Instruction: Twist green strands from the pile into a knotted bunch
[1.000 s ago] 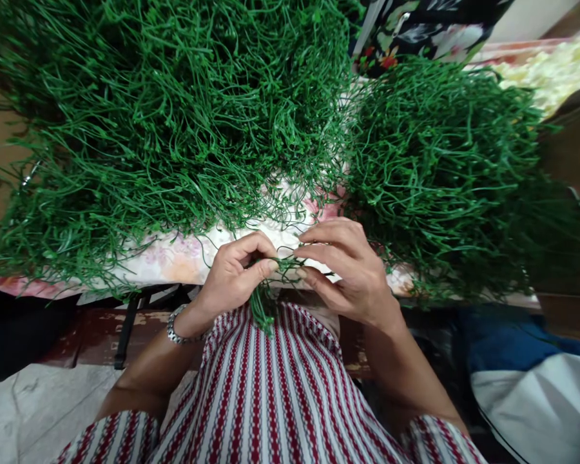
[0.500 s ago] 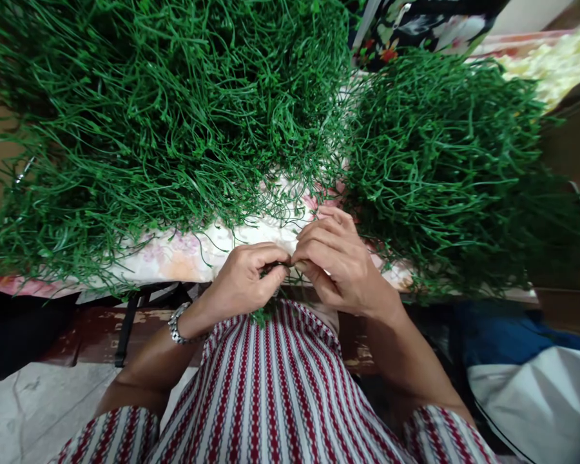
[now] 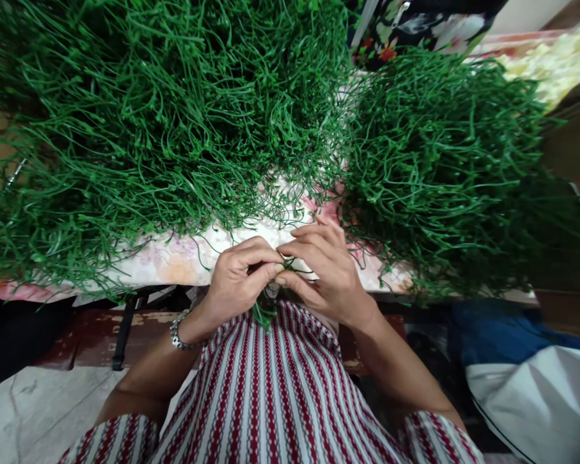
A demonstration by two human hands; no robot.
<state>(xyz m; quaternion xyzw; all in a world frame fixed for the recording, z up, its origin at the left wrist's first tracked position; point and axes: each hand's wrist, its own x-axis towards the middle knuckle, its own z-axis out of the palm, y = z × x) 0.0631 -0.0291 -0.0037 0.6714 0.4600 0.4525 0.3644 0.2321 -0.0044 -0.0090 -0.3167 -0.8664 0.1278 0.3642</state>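
Observation:
My left hand (image 3: 241, 277), with a metal watch band on its wrist, pinches some thin green stems (image 3: 263, 312) that hang down in front of the striped apron. Touching it at the fingertips, my right hand (image 3: 331, 270) has thumb and forefinger closed on the upper end of the same stems. Just beyond both hands is the table's floral cloth (image 3: 174, 261). A large pile of green stems (image 3: 174, 129) covers the left and middle of it, and a smaller pile (image 3: 444, 167) lies to the right.
A dark floral bag with a zipper (image 3: 420, 29) stands behind the piles. Pale yellow material (image 3: 555, 64) lies at the back right. Blue and white fabric (image 3: 536, 386) is at the lower right, beside my right arm.
My right hand has moved slightly left and closer to my left hand, its fingers now over the stems. A little more of the green stems shows below my left hand.

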